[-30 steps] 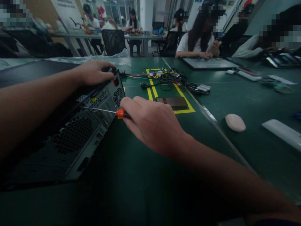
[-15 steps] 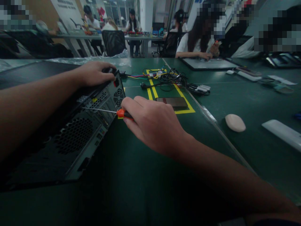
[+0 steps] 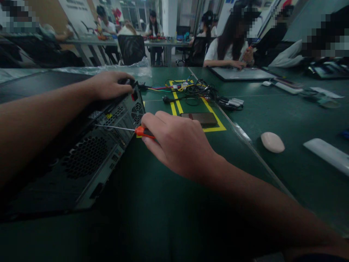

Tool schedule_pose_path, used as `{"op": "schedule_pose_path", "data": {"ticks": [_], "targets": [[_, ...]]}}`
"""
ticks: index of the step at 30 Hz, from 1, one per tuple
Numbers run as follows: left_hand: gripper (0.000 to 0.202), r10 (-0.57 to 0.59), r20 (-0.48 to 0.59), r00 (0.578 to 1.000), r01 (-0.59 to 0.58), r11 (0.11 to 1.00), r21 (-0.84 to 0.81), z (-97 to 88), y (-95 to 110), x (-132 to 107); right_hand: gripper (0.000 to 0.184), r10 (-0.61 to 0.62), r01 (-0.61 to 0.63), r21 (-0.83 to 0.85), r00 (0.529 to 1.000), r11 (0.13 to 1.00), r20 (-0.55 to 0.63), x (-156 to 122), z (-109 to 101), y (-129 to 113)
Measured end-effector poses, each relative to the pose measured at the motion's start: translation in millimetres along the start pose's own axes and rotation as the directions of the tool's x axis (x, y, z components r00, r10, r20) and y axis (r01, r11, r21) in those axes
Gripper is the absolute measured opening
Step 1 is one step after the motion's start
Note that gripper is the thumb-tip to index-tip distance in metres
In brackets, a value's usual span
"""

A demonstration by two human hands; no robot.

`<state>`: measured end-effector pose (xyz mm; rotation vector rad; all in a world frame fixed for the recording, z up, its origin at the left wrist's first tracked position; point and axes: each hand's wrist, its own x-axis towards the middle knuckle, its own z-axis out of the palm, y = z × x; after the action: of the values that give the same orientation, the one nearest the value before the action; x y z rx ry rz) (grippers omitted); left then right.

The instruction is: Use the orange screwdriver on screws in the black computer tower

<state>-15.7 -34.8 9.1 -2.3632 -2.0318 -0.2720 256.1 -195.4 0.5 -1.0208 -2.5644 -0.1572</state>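
A black desktop computer case (image 3: 89,156) lies on its side on the green table, its rear panel with fan grille facing me. My left hand (image 3: 109,84) rests closed over the case's far top corner, gripping it. My right hand (image 3: 177,143) is closed around a screwdriver (image 3: 128,129) with an orange and black handle. Its thin metal shaft points left and its tip touches the rear panel near the vent holes.
Behind my right hand a dark flat device (image 3: 201,118) lies inside a yellow-taped rectangle, with a tangle of coloured cables (image 3: 191,89) beyond. A white mouse-like object (image 3: 272,142) and a white bar (image 3: 327,154) lie at the right. Several people sit at tables farther back.
My right hand has shifted very slightly on the screwdriver handle; the tip stays at the same spot on the rear panel. My left hand has not moved.
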Motion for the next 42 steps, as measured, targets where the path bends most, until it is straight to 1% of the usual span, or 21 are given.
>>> {"op": "schedule_pose_path", "data": {"ticks": [8,20,27,30,32,36,39,42], "targets": [[0.078,-0.011,0.002,1.0,0.011,1.0,0.005,-0.5,0.6,0.4,0.032,-0.018,0.018,0.018,1.0,1.0,-0.015,-0.1,0.1,0.6],[0.08,-0.011,-0.001,1.0,0.011,1.0,0.005,-0.7,0.8,0.2,0.029,0.0,0.0,0.015,1.0,1.0,-0.011,0.0,-0.1,0.6],[0.079,-0.007,0.0,1.0,0.007,1.0,0.009,-0.2,0.2,0.6,0.028,0.003,-0.002,0.031,0.999,1.0,-0.033,-0.9,-0.1,0.4],[0.079,-0.013,-0.005,1.0,0.013,1.0,0.007,0.5,-0.2,1.0,0.031,0.006,-0.004,0.039,0.999,0.999,-0.045,-0.7,1.3,0.6],[0.08,-0.013,-0.007,1.0,0.013,1.0,0.011,0.4,0.2,0.7,0.034,0.01,-0.008,0.055,1.0,0.998,-0.03,-0.3,2.2,0.7],[0.079,-0.02,-0.007,1.0,0.02,1.0,-0.003,-0.5,1.6,-0.6,0.033,0.003,-0.002,0.087,1.0,0.996,-0.005,0.5,3.7,1.2],[0.079,-0.028,0.0,1.0,0.028,0.999,-0.016,-0.9,1.6,-0.7,0.038,-0.003,0.004,0.068,1.0,0.998,-0.008,0.7,4.1,1.9],[0.08,-0.017,0.004,1.0,0.017,1.0,-0.014,-0.7,0.4,0.3,0.037,0.004,-0.004,0.046,1.0,0.999,0.018,0.6,3.1,2.5]]}}
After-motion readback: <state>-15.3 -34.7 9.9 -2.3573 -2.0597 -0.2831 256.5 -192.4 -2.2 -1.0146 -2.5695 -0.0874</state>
